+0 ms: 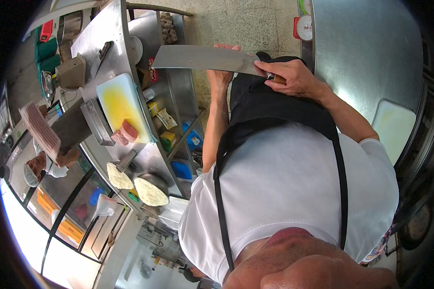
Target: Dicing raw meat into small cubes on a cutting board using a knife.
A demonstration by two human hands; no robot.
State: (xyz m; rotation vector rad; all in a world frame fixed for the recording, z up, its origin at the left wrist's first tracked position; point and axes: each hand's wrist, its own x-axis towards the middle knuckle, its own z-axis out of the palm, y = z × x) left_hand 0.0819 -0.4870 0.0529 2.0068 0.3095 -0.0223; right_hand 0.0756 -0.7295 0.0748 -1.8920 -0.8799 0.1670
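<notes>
My right hand [293, 79] grips the wooden handle of a large cleaver [202, 59]. Its broad metal blade stretches leftwards in front of my black apron [271, 97]. Behind the blade is my left hand [221, 74]; the steel covers most of it, with some fingers showing past the upper edge. I cannot tell whether it touches the blade or holds anything. To my left, two pieces of pink meat [129, 130] lie on a white cutting board [108, 81] with a yellow stain. A narrow metal tray [97, 121] sits against the board.
The steel table [94, 34] at left bears a dark-handled knife [103, 56] and two heaps of pale shreds [150, 191]. Packets fill its lower shelf [177, 83]. Another person [39, 164] in a white cap is beyond. At right, a dial scale [304, 28] stands by a steel counter [365, 47].
</notes>
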